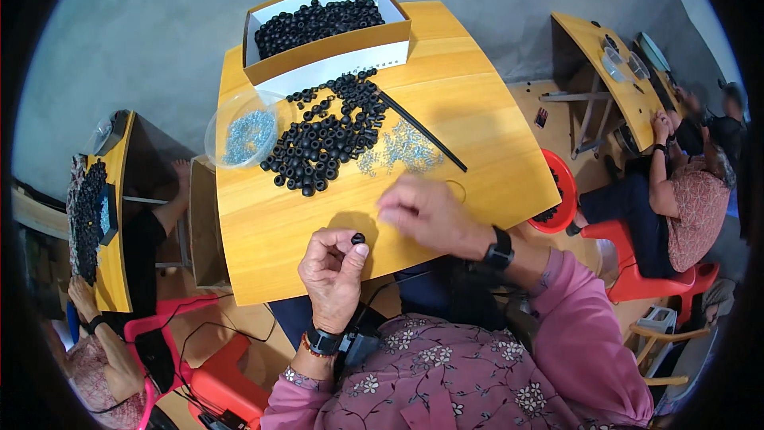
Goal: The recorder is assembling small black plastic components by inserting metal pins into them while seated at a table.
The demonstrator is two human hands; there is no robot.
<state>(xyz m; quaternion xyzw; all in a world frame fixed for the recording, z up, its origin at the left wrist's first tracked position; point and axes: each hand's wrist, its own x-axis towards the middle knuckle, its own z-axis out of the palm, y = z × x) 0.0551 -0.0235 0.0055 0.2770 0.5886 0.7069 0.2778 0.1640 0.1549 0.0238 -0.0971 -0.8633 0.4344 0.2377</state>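
Note:
My left hand (331, 277) is closed above the table's near edge, pinching a small round black plastic piece (358, 238) between thumb and forefinger. To its right, my right hand (426, 211) hovers over the table near the loose silver screws (410, 148). Motion smears its fingers, so I cannot tell whether they hold anything. Many similar black pieces, some with holes showing, lie in a pile (322, 151) ahead of my hands. A thin black rod (422, 130) lies slantwise beside the screws.
An open cardboard box (326, 37) of black pieces stands at the table's (485, 127) far side. Left of the pile sits a clear tub (215, 143) of small silver parts. A red basin (565, 199) is off the right edge. People work at tables (119, 247) on both sides.

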